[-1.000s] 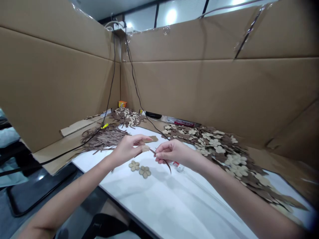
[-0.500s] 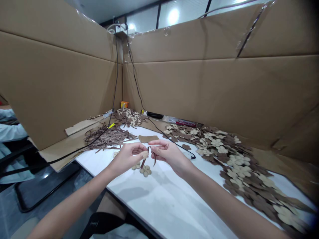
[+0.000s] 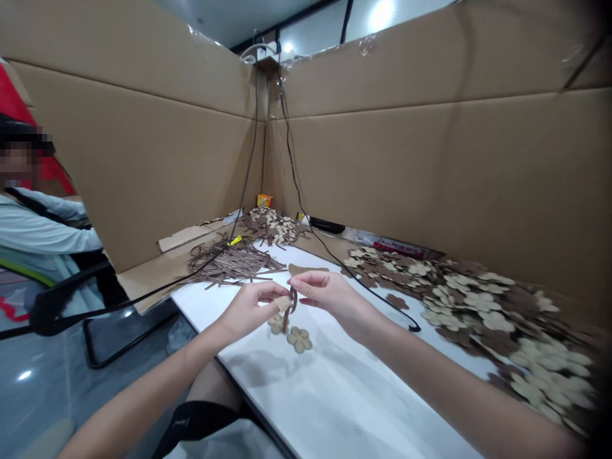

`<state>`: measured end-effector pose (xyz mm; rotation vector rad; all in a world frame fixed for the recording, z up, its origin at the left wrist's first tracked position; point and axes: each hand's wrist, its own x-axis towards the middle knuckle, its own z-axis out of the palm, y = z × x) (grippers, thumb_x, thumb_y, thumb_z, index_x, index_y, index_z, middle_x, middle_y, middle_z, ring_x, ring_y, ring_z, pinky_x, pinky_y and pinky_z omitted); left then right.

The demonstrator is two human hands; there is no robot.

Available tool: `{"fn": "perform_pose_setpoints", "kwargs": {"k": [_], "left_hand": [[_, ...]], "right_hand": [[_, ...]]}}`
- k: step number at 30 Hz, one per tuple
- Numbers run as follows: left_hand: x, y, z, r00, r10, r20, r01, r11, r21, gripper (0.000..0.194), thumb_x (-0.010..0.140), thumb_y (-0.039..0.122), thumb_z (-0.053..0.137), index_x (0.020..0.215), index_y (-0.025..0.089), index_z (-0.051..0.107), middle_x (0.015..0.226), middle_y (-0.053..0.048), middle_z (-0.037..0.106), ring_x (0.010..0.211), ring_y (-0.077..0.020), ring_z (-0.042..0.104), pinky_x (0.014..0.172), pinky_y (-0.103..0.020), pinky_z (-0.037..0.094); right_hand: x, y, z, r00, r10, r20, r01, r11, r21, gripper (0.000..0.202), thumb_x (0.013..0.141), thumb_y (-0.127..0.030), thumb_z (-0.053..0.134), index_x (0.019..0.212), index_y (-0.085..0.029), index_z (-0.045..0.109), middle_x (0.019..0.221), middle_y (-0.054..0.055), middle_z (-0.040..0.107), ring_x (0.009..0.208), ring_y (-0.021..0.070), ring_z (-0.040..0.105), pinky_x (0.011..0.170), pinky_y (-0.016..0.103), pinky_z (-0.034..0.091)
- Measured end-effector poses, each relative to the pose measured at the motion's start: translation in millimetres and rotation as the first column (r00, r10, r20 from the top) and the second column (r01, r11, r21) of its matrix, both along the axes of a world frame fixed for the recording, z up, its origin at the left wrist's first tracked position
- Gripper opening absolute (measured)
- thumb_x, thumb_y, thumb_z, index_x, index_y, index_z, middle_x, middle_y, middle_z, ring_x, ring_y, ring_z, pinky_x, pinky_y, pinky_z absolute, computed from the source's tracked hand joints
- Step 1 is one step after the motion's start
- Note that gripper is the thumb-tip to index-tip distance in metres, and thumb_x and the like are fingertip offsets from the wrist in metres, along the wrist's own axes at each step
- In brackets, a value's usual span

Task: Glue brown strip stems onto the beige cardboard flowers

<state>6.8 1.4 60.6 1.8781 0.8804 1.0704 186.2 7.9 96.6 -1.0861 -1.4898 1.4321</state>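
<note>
Cardboard walls (image 3: 430, 178) stand along the desk (image 3: 354, 389), maybe so the flower pile (image 3: 482, 303) won't spill. The left hand (image 3: 251, 312) and right hand (image 3: 335, 296) each have a grip pinched on the brown strip (image 3: 285, 322) above the desk, probably so it won't wobble, near two tan flowers (image 3: 299, 340).

fingers (image 3: 306, 282) partly hide the brown strip (image 3: 286, 320); the left edge cuts off a co-worker (image 3: 41, 226).
</note>
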Motion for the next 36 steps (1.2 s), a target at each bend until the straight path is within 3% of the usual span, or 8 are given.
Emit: {"fn": "perform_pose_setpoints", "kwargs": {"k": [6, 12, 15, 19, 22, 28, 32, 36], "left_hand": [[-10.4, 1.0, -0.2, 0.995, 0.024, 0.096, -0.018, 0.998, -0.064, 0.034, 0.088, 0.041, 0.047, 0.087, 0.014, 0.067, 0.077, -0.002, 0.062, 0.071, -0.0139, 0.054, 0.065, -0.022, 0.042], [-8.2, 1.4, 8.0, 0.998, 0.043, 0.037, -0.038, 0.989, -0.144, 0.034, 0.082, 0.043, 0.056, 0.078, 0.012, 0.068, 0.064, -0.001, 0.058, 0.05, -0.0082, 0.044, 0.045, -0.019, 0.032], [-4.2, 1.5, 8.2, 0.995, 0.075, 0.073, -0.058, 0.974, -0.218, 0.031, 0.078, 0.04, 0.061, 0.077, 0.011, 0.069, 0.065, -0.003, 0.062, 0.05, -0.0093, 0.048, 0.043, -0.019, 0.033], [-0.3, 2.4, 2.4, 0.988, 0.09, 0.124, -0.055, 0.963, -0.266, 0.032, 0.077, 0.04, 0.062, 0.076, 0.01, 0.071, 0.063, -0.006, 0.065, 0.049, -0.0103, 0.053, 0.042, -0.019, 0.032], [1.3, 1.2, -2.2, 0.986, 0.063, 0.153, -0.012, 0.95, -0.313, 0.034, 0.078, 0.041, 0.062, 0.076, 0.009, 0.071, 0.06, -0.006, 0.065, 0.046, -0.0103, 0.053, 0.041, -0.019, 0.03], [6.5, -7.6, -4.9, 0.989, -0.016, 0.145, 0.071, 0.923, -0.379, 0.036, 0.074, 0.044, 0.065, 0.077, 0.009, 0.071, 0.073, -0.012, 0.071, 0.053, -0.0138, 0.059, 0.044, -0.021, 0.036], [14.8, -17.4, -6.3, 0.981, -0.143, 0.133, 0.184, 0.904, -0.386, 0.037, 0.075, 0.046, 0.064, 0.077, 0.009, 0.071, 0.077, -0.012, 0.071, 0.059, -0.0162, 0.062, 0.045, -0.021, 0.036], [21.9, -26.4, -14.9, 0.979, -0.176, 0.106, 0.204, 0.887, -0.415, 0.035, 0.075, 0.044, 0.065, 0.082, 0.011, 0.072, 0.077, -0.011, 0.072, 0.055, -0.0142, 0.06, 0.04, -0.019, 0.031]], "right_hand": [[-12.2, 6.2, -2.9, 0.998, 0.05, -0.037, -0.051, 0.998, -0.045, 0.032, 0.064, -0.046, 0.073, 0.08, -0.018, 0.071, 0.086, 0.005, 0.067, 0.08, 0.0148, 0.057, 0.073, 0.027, 0.041], [-22.0, 10.4, 0.2, 0.992, 0.104, -0.066, -0.107, 0.993, -0.043, 0.032, 0.063, -0.045, 0.073, 0.077, -0.016, 0.071, 0.069, 0.002, 0.063, 0.065, 0.0128, 0.053, 0.067, 0.027, 0.04], [-22.7, 12.1, 0.2, 0.992, 0.114, -0.047, -0.116, 0.992, -0.044, 0.033, 0.065, -0.046, 0.071, 0.077, -0.015, 0.07, 0.067, 0.002, 0.063, 0.059, 0.012, 0.051, 0.064, 0.028, 0.039], [-19.4, 12.3, -3.5, 0.998, 0.065, -0.009, -0.065, 0.997, -0.045, 0.034, 0.067, -0.045, 0.069, 0.085, -0.016, 0.07, 0.078, 0.004, 0.065, 0.07, 0.0153, 0.055, 0.068, 0.029, 0.04], [-13.7, 9.6, -5.9, 0.998, 0.043, 0.047, -0.042, 0.999, -0.034, 0.034, 0.069, -0.046, 0.068, 0.087, -0.017, 0.069, 0.08, 0.004, 0.065, 0.075, 0.0161, 0.055, 0.07, 0.029, 0.038], [2.9, -8.4, -4.4, 0.986, -0.009, 0.169, -0.005, 0.996, 0.086, 0.031, 0.072, -0.049, 0.064, 0.075, -0.018, 0.068, 0.079, 0.001, 0.064, 0.077, 0.0163, 0.053, 0.071, 0.028, 0.037], [11.3, -28.6, -7.1, 0.984, -0.039, 0.173, 0.03, 0.998, 0.059, 0.03, 0.069, -0.048, 0.067, 0.07, -0.017, 0.067, 0.071, 0.0, 0.063, 0.072, 0.0161, 0.054, 0.07, 0.028, 0.039], [17.1, -49.7, -12.0, 0.973, -0.127, 0.192, 0.12, 0.992, 0.045, 0.028, 0.067, -0.045, 0.069, 0.067, -0.018, 0.068, 0.069, 0.001, 0.065, 0.075, 0.0181, 0.057, 0.072, 0.029, 0.04]]}}
